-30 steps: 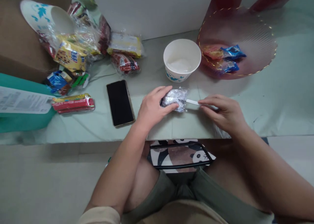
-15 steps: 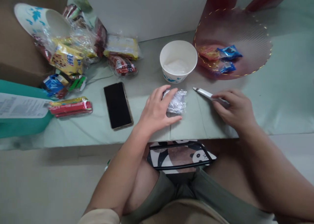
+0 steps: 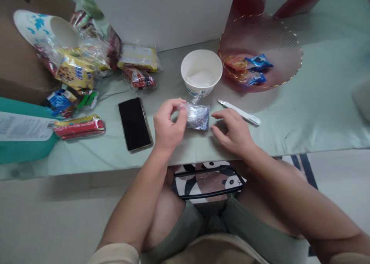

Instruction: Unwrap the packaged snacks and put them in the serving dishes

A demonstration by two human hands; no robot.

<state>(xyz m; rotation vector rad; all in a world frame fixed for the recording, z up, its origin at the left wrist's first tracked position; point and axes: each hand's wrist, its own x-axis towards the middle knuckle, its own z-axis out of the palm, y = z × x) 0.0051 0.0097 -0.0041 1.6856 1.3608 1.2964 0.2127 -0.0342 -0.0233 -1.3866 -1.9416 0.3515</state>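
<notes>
A small packet wrapped in shiny clear plastic (image 3: 198, 116) lies in front of the white paper cup (image 3: 201, 72). My left hand (image 3: 170, 123) pinches the left edge of its wrapping between thumb and fingers. Just to the right of the packet is my right hand (image 3: 232, 131), its thumb and fingers apart and holding nothing. A white utility knife (image 3: 241, 113) rests on the cloth beyond my right hand, its tip pointing left toward the cup. The cup stands upright with a blue pattern low on its side.
A black phone (image 3: 135, 124) lies left of my left hand. Snack packets (image 3: 75, 72) and a tipped paper cup (image 3: 34, 27) are heaped at the far left. A pink gold-rimmed bowl (image 3: 286, 50) holds several wrapped sweets. A teal bag (image 3: 23, 150) stands at the left edge.
My right hand has let go of the utility knife, now on the cloth, and moved left to the packet. My left hand has closed from spread fingers onto the packet's wrapping.
</notes>
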